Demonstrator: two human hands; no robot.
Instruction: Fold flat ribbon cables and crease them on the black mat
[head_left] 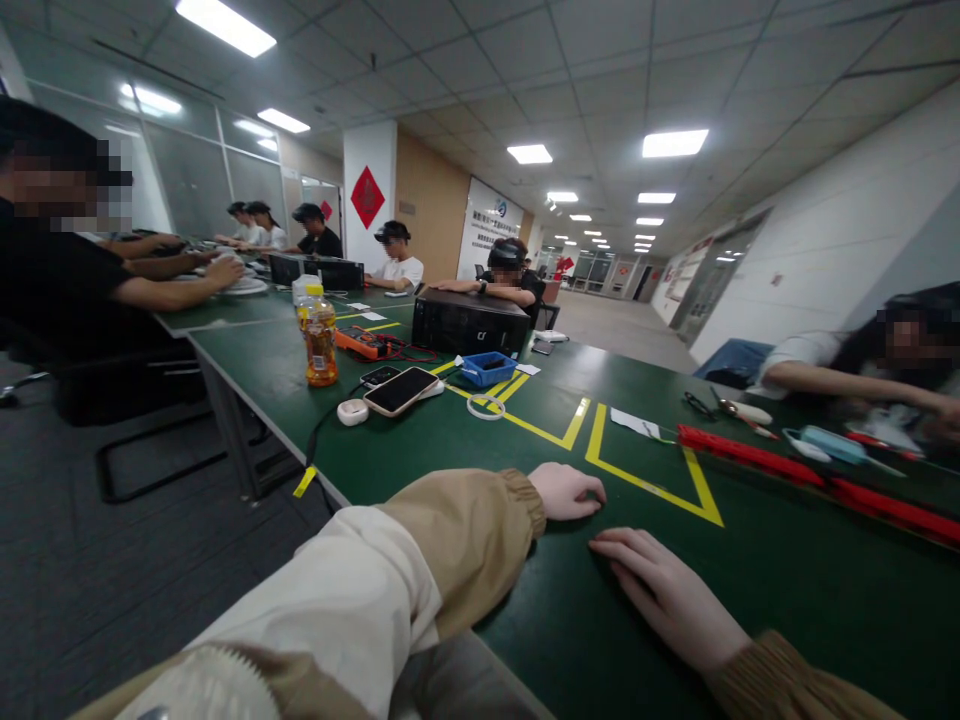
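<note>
My left hand (568, 491) rests on the green tabletop (637, 680), its fingers loosely bent and slightly apart, with nothing visible in it. Nearer to me on the right, my right hand (667, 595) lies palm down with its fingers stretched out. It too holds nothing, and a small gap separates the hands. Yellow tape marks (652, 490) run along the table just beyond them. A white ring, maybe a roll of tape (486, 407), lies past my left hand. Farther left are a phone (403, 390) and a small round white object (352, 412).
A black computer case (471, 325) stands behind a blue tray (487, 369). To its left are an orange multimeter (361, 342) and a bottle (320, 345). A red strip (750, 458) crosses the right side, near another person's arm (855, 378). Several people sit around the tables.
</note>
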